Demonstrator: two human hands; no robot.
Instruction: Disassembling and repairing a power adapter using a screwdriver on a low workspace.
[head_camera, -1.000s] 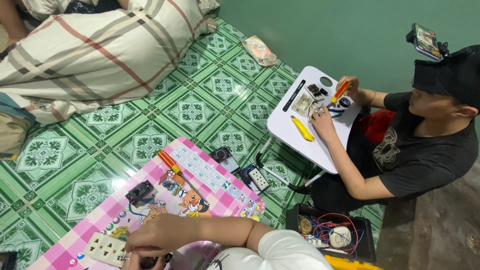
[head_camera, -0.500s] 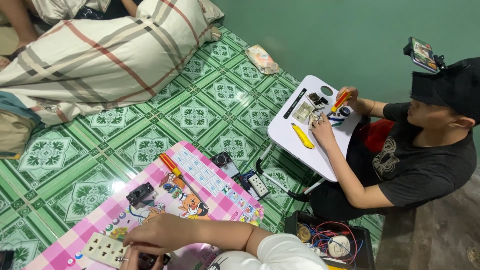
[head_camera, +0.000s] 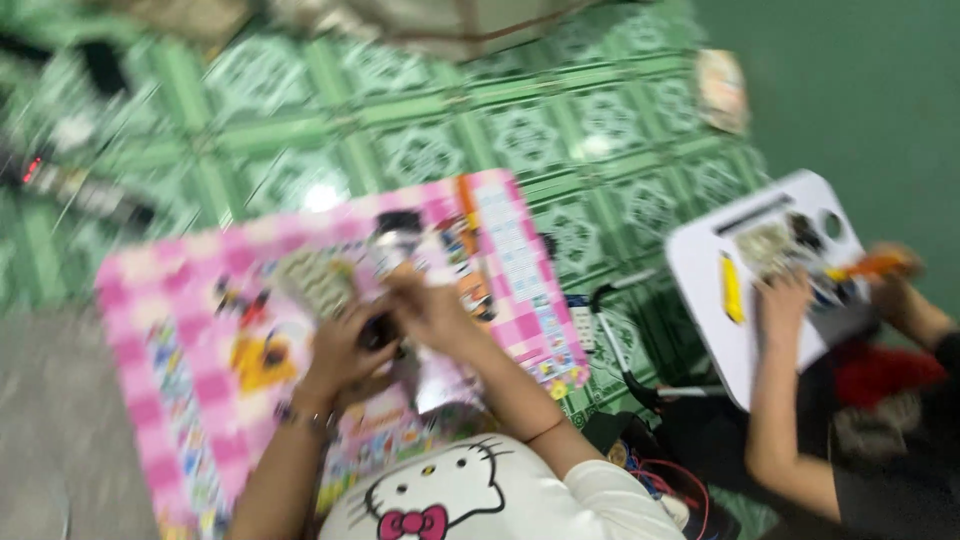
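Floor: green patterned tiles (head_camera: 430, 150), with a green wall at the upper right; the whole view is smeared by motion.
Surface: we work over a pink checked lap table (head_camera: 200, 350) printed with cartoon pictures, standing on the floor just ahead of our knees.
Left hand: our left hand (head_camera: 345, 350) is curled over a small dark part (head_camera: 378, 332), its fingers folded together around the near side; a bracelet sits at the wrist.
Right hand: our right hand (head_camera: 430, 310) meets the left from the other side, fingers bunched on the same part; whether they clamp it or only steady it, we cannot tell through the blur.
Thing held: the small dark part lies between both sets of fingers, just above the middle of the surface, mostly covered by them.
Nearby: a pale circuit board (head_camera: 320, 280) lies flat just beyond our left hand; an orange tool (head_camera: 467, 215) rests near the far edge.
Handling note: we judge the part wants a firm pinch from one hand while the other does the fine work, kept low over the surface so a drop stays on it.
Neighbour: another person's hand (head_camera: 785, 300) rests on a white lap table (head_camera: 700, 290) carrying a yellow tool (head_camera: 732, 288), well apart from ours.
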